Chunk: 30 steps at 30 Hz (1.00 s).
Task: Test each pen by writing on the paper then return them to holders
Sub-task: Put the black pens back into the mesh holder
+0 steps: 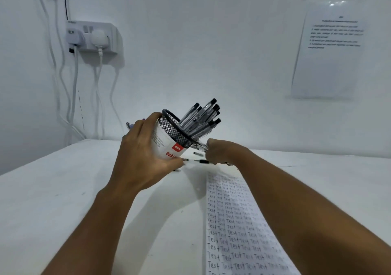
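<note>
Holder [169, 135]: black mesh cup with a white paper label (red logo, red lettering partly hidden), tilted with its mouth toward the right and lifted off the surface [63, 190]. Left hand [139, 156]: wraps the holder from the left, fingers [148, 120] curled over its far side, thumb under the labelled wall near the base. Pens [201, 118]: a bundle of clear-barrelled pens with black caps, fanning out of the holder's mouth up and to the right. Right hand [220, 152]: just right of the holder's lower rim, fingers curled tight into a fist around loose pens; how many it grips cannot be told. Loose pen [196, 161]: lies flat on the surface between the two hands, one end at the right hand. Paper [237, 228]: white sheet on the surface under the right forearm, covered in rows of the handwritten word "Test", darker at the left and fainter to the right. Wall items: a double socket [93, 36] with white plugs and hanging cables at upper left; a printed notice [330, 50] at upper right (text too blurred to read).
</note>
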Motion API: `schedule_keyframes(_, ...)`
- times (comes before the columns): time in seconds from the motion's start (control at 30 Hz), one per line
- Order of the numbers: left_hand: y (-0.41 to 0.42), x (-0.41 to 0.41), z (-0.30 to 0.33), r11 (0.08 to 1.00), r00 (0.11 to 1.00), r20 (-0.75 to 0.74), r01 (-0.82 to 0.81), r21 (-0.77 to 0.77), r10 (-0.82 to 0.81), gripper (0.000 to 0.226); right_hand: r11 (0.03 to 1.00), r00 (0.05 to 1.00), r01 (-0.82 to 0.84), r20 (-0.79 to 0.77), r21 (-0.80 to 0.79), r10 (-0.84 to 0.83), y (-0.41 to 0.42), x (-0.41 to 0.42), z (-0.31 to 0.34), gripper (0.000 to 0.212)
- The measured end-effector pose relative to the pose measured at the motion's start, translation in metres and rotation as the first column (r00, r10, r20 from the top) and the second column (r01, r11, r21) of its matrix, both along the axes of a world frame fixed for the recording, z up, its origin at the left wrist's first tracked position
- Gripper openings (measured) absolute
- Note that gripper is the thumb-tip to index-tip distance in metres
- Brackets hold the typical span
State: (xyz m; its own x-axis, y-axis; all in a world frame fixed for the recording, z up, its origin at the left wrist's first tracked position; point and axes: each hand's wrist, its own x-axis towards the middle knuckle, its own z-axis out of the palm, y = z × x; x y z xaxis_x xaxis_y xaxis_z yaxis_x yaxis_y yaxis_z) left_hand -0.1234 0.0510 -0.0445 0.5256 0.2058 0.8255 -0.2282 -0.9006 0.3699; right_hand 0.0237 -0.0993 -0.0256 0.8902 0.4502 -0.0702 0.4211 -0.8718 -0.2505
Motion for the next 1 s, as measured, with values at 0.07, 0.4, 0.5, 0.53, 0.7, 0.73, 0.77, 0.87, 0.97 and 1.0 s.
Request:
schedule_keyframes(0.07, -0.004, 0.002, -0.002, 1.0, 1.0, -0.008, 0.006, 0.0, -0.006, 0.1, 0.999, 0.999, 0.026, -0.027, 0.03, -0.026, -0.018, 0.005, 0.0, 0.016)
schedule_keyframes(0.4, -0.034, 0.014, -0.018, 0.997, 0.996, -0.06, 0.066, -0.033, -0.068, 0.096, 0.407, 0.953, 0.295, -0.297, 0.864, -0.062, -0.102, 0.01, 0.005, 0.028)
schedule_keyframes(0.5, -0.04, 0.017, -0.023, 0.999, 0.995, -0.084, 0.052, -0.001, -0.052, 0.095, 0.151, 0.954, 0.299, -0.297, 0.942, -0.032, -0.109, 0.008, 0.018, 0.031)
schedule_keyframes(0.53, -0.042, 0.018, -0.024, 0.999, 0.995, -0.091, 0.049, 0.016, -0.047, 0.095, 0.075, 0.961, 0.277, -0.276, 0.958, -0.015, -0.11, 0.005, 0.026, 0.031)
schedule_keyframes(0.7, -0.047, 0.022, -0.027, 0.995, 0.996, -0.089, 0.006, 0.1, 0.003, 0.096, -0.25, 0.995, 0.099, -0.097, 0.963, 0.018, -0.109, -0.011, 0.076, 0.03)
schedule_keyframes(0.73, -0.048, 0.022, -0.026, 0.993, 0.996, -0.084, 0.002, 0.115, 0.007, 0.096, -0.298, 0.998, 0.062, -0.06, 0.952, 0.013, -0.109, -0.016, 0.087, 0.03)
schedule_keyframes(0.77, -0.049, 0.022, -0.027, 0.992, 0.997, -0.08, -0.002, 0.129, 0.012, 0.095, -0.344, 1.0, 0.027, -0.024, 0.938, 0.012, -0.108, -0.02, 0.097, 0.031)
schedule_keyframes(0.87, -0.049, 0.024, -0.027, 0.985, 0.994, -0.093, -0.033, 0.17, 0.05, 0.094, -0.444, 0.997, -0.061, 0.077, 0.894, 0.018, -0.103, -0.035, 0.121, 0.03)
schedule_keyframes(0.97, -0.049, 0.025, -0.029, 0.975, 0.989, -0.117, -0.064, 0.215, 0.09, 0.094, -0.459, 0.99, -0.128, 0.144, 0.879, 0.0, -0.092, -0.045, 0.134, 0.03)
schedule_keyframes(1.0, -0.049, 0.025, -0.03, 0.972, 0.988, -0.122, -0.069, 0.226, 0.099, 0.094, -0.454, 0.989, -0.141, 0.15, 0.88, -0.018, -0.086, -0.048, 0.134, 0.03)
